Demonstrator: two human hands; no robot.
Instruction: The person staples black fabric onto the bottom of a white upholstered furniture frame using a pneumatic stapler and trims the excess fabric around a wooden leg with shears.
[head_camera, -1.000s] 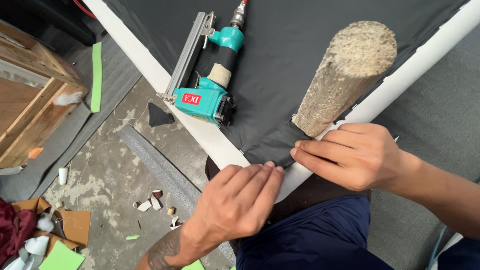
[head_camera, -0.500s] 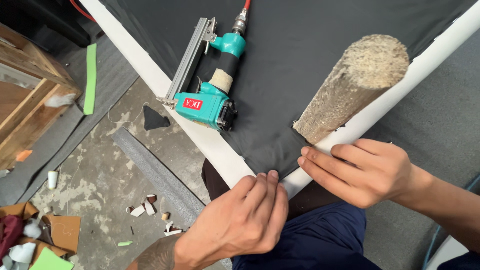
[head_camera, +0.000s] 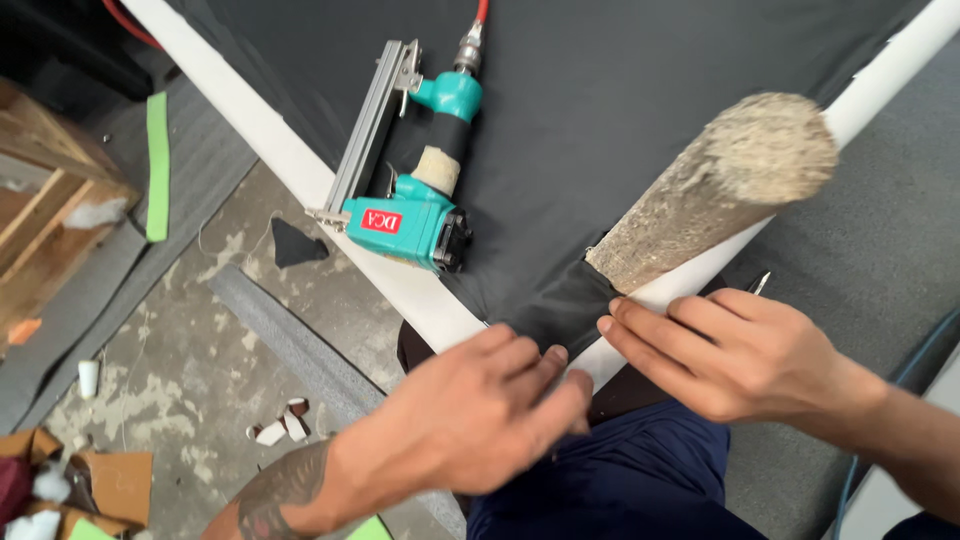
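Rough concrete floor (head_camera: 200, 330) was seen underneath everything, littered with pale scraps (head_camera: 280, 425), with a wooden crate (head_camera: 50, 200) and a green strip (head_camera: 157, 165) off at 9 o'clock and grey carpet (head_camera: 880, 240) at 3 o'clock.

Black fabric (head_camera: 620, 120) was stretched over a white frame (head_camera: 260, 130), whose corner pointed down toward 6 o'clock. A stubby wooden leg (head_camera: 720, 190) was stuck on just above that corner, at about 1 o'clock from it.

What changed over the last second: the left hand (head_camera: 470, 420) had been lying flat along the frame edge, and it was slid up and across toward 2 o'clock, so its fingertips were brought right up against the corner flap (head_camera: 565, 305). The right hand (head_camera: 740, 355) was kept at the base of the leg. The flap looked more drawn down over the white edge than before, so the corner was being held by both hands at once.

Neither hand was clenched. The left one was flat with fingers together, pressed on the edge. The right one had fingers stretched out, tips pressed onto the flap; whether cloth was actually pinched couldn't be told.

A teal air stapler (head_camera: 410, 210) was left lying untouched on the fabric at 11 o'clock from the hands, red hose (head_camera: 483, 10) attached.
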